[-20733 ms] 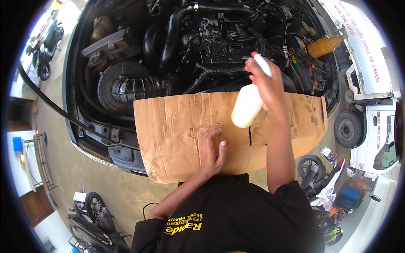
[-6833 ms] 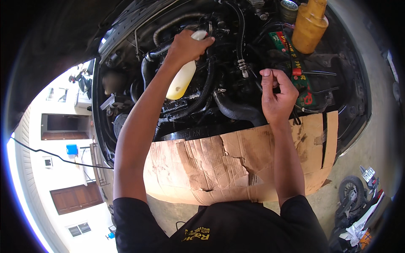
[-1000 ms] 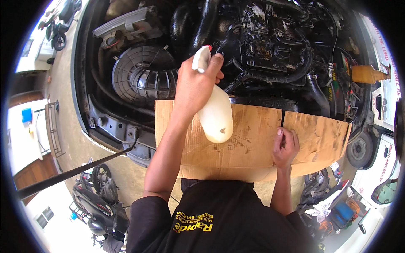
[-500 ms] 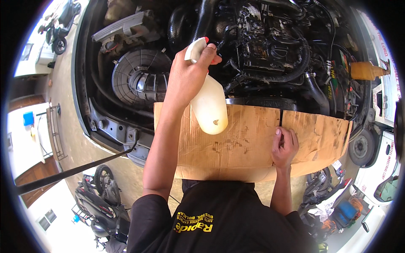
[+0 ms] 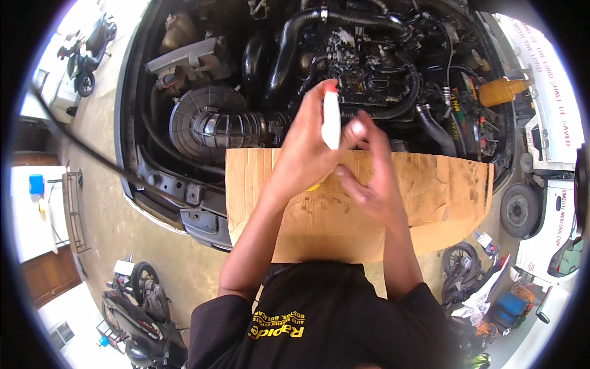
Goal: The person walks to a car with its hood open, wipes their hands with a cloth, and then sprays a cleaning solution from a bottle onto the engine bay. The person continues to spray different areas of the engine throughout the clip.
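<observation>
The left hand [image 5: 301, 157] is closed around a spray bottle [image 5: 331, 120] with a white top and a red tip. The bottle is over the far edge of the brown cardboard [image 5: 430, 197], and the hand hides most of its body. The right hand [image 5: 376, 178] is above the cardboard too, just beside the bottle. Its thumb and fingers are wide apart and a bit blurry, and I cannot tell if they touch the bottle. Past the cardboard's far edge is a shiny black engine [image 5: 375, 77]. A yellow-brown jug [image 5: 501, 92] is past the cardboard's far right corner.
</observation>
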The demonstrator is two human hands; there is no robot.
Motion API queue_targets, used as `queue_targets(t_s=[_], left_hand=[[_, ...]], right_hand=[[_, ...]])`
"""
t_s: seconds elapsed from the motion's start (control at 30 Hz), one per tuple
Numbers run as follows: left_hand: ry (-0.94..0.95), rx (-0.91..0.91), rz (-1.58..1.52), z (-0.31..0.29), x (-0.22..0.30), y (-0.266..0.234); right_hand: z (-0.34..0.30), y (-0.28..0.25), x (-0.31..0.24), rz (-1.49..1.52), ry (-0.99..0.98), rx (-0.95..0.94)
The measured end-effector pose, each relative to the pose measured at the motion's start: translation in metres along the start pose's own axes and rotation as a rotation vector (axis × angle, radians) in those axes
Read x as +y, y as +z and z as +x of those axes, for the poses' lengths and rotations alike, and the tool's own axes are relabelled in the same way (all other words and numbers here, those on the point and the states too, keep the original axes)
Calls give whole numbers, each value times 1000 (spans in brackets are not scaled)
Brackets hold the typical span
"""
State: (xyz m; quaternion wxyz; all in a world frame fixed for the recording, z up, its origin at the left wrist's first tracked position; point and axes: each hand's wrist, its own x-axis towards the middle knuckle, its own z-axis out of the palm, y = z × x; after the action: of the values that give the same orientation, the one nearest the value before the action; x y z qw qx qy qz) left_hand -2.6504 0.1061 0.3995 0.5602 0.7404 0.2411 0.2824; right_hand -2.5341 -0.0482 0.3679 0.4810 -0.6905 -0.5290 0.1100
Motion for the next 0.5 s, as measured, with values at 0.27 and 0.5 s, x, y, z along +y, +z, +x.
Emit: queue_targets(t_s=[0.27, 0.5], left_hand=[[284, -262, 25, -58, -11, -45], [254, 246, 126, -113, -114, -8]], right_hand=[[4, 35, -40, 488, 217, 82], [48, 21, -10, -21, 387, 337]])
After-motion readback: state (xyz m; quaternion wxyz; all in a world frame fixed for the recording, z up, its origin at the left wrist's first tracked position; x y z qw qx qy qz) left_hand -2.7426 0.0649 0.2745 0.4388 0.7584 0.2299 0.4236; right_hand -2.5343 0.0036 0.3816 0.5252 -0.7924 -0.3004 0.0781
